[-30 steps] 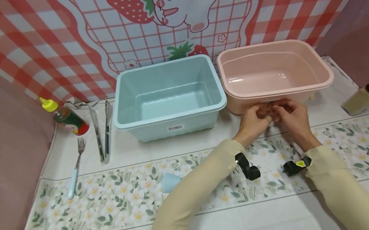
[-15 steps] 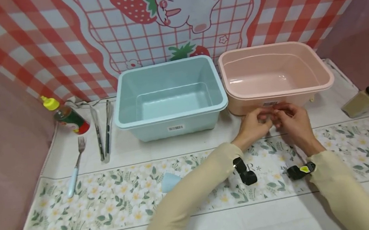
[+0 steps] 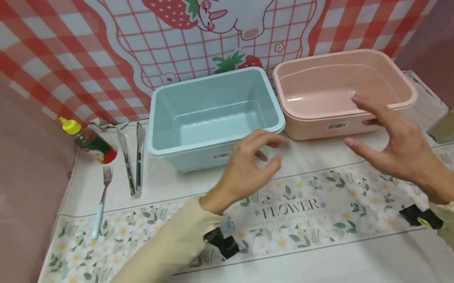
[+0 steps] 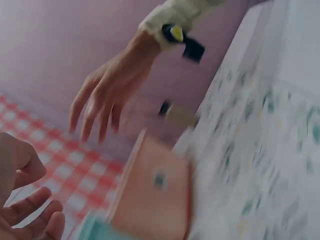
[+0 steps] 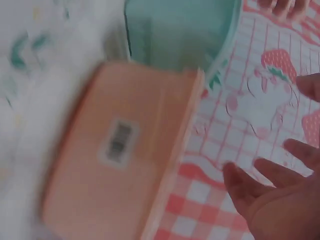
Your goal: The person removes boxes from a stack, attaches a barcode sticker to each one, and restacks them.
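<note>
My left hand (image 3: 248,167) hovers in front of the light blue bin (image 3: 189,157), its fingers loosely bent and nothing between them. My right hand (image 3: 404,150) is raised by the right front of the pink bin (image 3: 310,128), thumb and fingers spread and holding nothing. The two bins stand side by side against the back cloth, and no contents show inside either. A barcode label (image 5: 119,142) on the pink bin's front shows in the right wrist view. In the left wrist view the right hand (image 4: 112,95) hangs above the pink bin (image 4: 155,195); that view is blurred.
On the left lie a fork (image 3: 101,203) with a light blue handle, metal tongs (image 3: 138,160) and a sauce bottle (image 3: 93,141) with a yellow cap. A spice jar (image 3: 449,125) with a black lid lies at the far right. A floral-printed cloth (image 3: 289,222) covers the table.
My hands were together at the pink bin's front; now they are apart, the left moved left and the right moved right. My left forearm now covers where a small light blue object showed.
</note>
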The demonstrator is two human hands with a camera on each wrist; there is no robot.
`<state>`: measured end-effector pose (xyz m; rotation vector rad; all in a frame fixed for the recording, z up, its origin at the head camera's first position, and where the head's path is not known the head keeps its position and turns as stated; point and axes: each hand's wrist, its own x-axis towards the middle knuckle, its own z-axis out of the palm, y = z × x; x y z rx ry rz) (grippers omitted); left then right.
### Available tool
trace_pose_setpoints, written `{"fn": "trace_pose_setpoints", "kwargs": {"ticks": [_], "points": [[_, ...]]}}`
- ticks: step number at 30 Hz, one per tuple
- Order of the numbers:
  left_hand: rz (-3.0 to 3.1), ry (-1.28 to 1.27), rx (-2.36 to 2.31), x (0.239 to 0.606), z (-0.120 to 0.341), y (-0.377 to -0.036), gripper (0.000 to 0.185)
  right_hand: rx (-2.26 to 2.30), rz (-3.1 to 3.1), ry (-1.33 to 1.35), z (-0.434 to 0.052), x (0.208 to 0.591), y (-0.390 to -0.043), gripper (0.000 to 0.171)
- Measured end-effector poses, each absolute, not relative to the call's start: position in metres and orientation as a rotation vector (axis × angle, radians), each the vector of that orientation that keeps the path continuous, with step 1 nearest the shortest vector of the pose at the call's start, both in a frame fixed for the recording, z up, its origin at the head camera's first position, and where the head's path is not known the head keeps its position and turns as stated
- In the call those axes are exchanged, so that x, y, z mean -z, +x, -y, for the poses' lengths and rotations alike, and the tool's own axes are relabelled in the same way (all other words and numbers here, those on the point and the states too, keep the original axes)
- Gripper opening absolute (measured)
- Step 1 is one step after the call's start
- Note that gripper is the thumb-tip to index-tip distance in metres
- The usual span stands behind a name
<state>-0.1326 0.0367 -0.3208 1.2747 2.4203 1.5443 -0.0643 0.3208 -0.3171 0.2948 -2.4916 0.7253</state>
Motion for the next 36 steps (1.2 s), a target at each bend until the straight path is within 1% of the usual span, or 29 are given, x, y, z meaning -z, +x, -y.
{"fn": "trace_pose_setpoints", "kwargs": {"ticks": [2,4,8,10,12,14,16,22,28,31,36], "points": [[-2.565,1.25,-1.585,0.313,-0.009,-0.141,0.031,-0.694,2.478,0.252,-0.33,0.304,-0.071,0.076],[-2.714,1.134,-1.578,0.308,0.018,-0.15,0.037,-0.725,2.485,0.151,-0.343,0.297,-0.078,0.078],[-2.982,0.754,-1.409,0.302,0.071,-0.17,0.063,-0.829,2.54,-0.195,-0.375,0.292,-0.09,0.08],[-3.038,0.541,-1.329,0.303,0.095,-0.179,0.076,-0.843,2.586,-0.357,-0.39,0.295,-0.096,0.08],[-3.007,0.352,-1.321,0.307,0.114,-0.185,0.082,-0.849,2.619,-0.443,-0.404,0.302,-0.103,0.078],[-2.907,0.214,-1.362,0.315,0.125,-0.191,0.087,-0.856,2.66,-0.494,-0.415,0.313,-0.109,0.077],[-2.794,0.13,-1.4,0.323,0.13,-0.195,0.091,-0.883,2.707,-0.549,-0.422,0.324,-0.114,0.077],[-2.634,0.113,-1.528,0.346,0.128,-0.205,0.1,-0.928,2.808,-0.65,-0.431,0.341,-0.128,0.078],[-2.61,0.146,-1.649,0.352,0.125,-0.209,0.103,-0.82,2.784,-0.661,-0.438,0.347,-0.137,0.069],[-2.618,0.154,-1.647,0.354,0.124,-0.211,0.103,-0.805,2.763,-0.617,-0.443,0.349,-0.138,0.063],[-2.639,0.155,-1.623,0.357,0.126,-0.212,0.102,-0.935,2.725,-0.584,-0.445,0.353,-0.141,0.056]]}}
